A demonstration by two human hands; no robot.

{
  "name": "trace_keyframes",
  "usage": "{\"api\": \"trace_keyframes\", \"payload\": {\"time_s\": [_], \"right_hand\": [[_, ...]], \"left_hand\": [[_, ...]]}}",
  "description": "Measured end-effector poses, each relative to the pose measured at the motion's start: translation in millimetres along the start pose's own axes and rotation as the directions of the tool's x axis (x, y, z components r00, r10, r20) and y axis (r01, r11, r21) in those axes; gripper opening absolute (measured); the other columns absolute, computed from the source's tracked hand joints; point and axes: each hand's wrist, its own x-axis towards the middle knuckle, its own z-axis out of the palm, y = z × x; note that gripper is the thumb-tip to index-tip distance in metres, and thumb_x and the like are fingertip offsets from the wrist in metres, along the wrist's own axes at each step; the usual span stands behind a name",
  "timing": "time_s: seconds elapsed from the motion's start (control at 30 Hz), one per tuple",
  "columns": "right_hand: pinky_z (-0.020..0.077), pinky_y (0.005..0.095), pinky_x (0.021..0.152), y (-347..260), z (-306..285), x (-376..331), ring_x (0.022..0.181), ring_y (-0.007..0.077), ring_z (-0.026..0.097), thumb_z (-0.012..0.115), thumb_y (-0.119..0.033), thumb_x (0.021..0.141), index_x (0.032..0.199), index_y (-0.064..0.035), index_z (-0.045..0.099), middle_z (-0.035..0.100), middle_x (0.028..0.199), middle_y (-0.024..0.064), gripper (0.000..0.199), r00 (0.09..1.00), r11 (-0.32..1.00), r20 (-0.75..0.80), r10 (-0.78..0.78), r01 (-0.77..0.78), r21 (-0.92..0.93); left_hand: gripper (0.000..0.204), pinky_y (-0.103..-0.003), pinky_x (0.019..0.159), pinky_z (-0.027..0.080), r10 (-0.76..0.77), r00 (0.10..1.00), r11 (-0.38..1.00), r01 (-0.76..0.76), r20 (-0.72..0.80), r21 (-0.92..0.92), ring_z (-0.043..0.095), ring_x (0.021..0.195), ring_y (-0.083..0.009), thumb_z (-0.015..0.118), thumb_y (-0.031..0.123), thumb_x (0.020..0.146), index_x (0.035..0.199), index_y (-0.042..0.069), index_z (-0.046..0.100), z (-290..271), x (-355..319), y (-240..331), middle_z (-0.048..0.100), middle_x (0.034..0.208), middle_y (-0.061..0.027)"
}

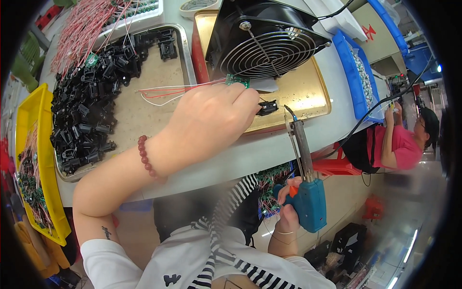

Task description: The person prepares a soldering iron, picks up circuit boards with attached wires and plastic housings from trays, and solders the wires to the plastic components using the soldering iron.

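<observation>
Left hand [211, 120]: our fingers are pinched together on a small black connector [267, 107] over the near edge of the gold tray [308, 94].
Right hand [290, 208]: clamped round the blue soldering gun [308, 192], tip up, just right of the connector.
Wires [163, 91]: red and white, trailing left.
Doing it well: we judge the connector must be steady and the tip [288, 111] brought in gently.

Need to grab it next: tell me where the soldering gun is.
The blue soldering gun is in the right hand, low right of centre in the head view, tip up beside the gold tray.
</observation>
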Motion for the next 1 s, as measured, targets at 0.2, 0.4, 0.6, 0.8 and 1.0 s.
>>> {"api": "trace_keyframes", "payload": {"time_s": [0.2, 0.4, 0.6, 0.8, 1.0], "right_hand": [[0.0442, 0.025, 0.058, -7.3, 5.5, 0.5, 0.065, 0.0144, 0.058, 0.087, -0.037, 0.07, 0.11, 0.0026, 0.059, 0.06, 0.107, 0.0119, 0.063, 0.985, 0.978, -0.085, 0.149, -0.135, 0.156], [0.0451, 0.0244, 0.056, -0.9, -0.2, -2.6, 0.066, 0.0136, 0.059, 0.086, -0.032, 0.073, 0.108, 0.0032, 0.059, 0.062, 0.101, 0.0103, 0.056, 0.989, 0.986, -0.109, 0.095, -0.079, 0.147], [0.0465, 0.0245, 0.059, 1.0, -5.2, -2.3, 0.067, 0.0165, 0.06, 0.081, -0.028, 0.079, 0.096, 0.0021, 0.063, 0.064, 0.088, 0.01, 0.039, 0.988, 0.999, -0.152, 0.015, -0.01, 0.036], [0.0496, 0.0277, 0.067, 10.1, -18.6, -8.3, 0.072, 0.0185, 0.061, 0.075, -0.027, 0.084, 0.104, 0.0038, 0.062, 0.065, 0.088, 0.0097, 0.039, 0.992, 0.988, -0.067, -0.103, 0.094, -0.125], [0.0503, 0.0303, 0.082, 33.5, -29.9, -25.0, 0.104, 0.0226, 0.058, 0.072, -0.035, 0.085, 0.131, 0.0055, 0.049, 0.058, 0.125, 0.0194, 0.066, 0.985, 0.981, -0.108, 0.138, -0.121, 0.154]], "left_hand": [[0.012, -0.036, 0.056, 0.049, 0.011, 1.0, 0.999, -0.012, 0.024, 0.034, 0.061, 0.064, -0.026, 0.069, 0.011, 0.084, 0.084, 0.004, 0.06, -5.3, 0.9, 0.0, 0.06, 0.075, -0.0087], [0.022, -0.036, 0.054, 0.046, -0.032, 0.998, 0.939, 0.013, 0.052, 0.344, 0.058, 0.061, -0.027, 0.073, 0.019, 0.083, 0.089, 0.006, 0.057, -44.6, 15.4, 26.5, 0.057, 0.074, -0.0079], [0.036, -0.035, 0.055, 0.049, -0.245, 0.945, 0.97, 0.239, 0.217, 0.052, 0.064, 0.062, -0.0271, 0.075, 0.024, 0.083, 0.103, 0.003, 0.054, -48.5, 17.3, 30.3, 0.065, 0.079, -0.0122], [0.028, -0.037, 0.058, 0.049, -0.267, 0.885, 0.964, 0.252, 0.382, 0.09, 0.064, 0.062, -0.0279, 0.074, 0.021, 0.083, 0.1, 0.003, 0.063, -51.4, 22.1, 37.5, 0.064, 0.074, -0.0122], [0.023, -0.038, 0.061, 0.045, -0.082, 0.988, 0.955, 0.04, 0.13, 0.294, 0.055, 0.074, -0.0288, 0.075, 0.019, 0.079, 0.08, 0.006, 0.056, -87.6, 27.3, 57.7, 0.047, 0.078, -0.0092]]}}
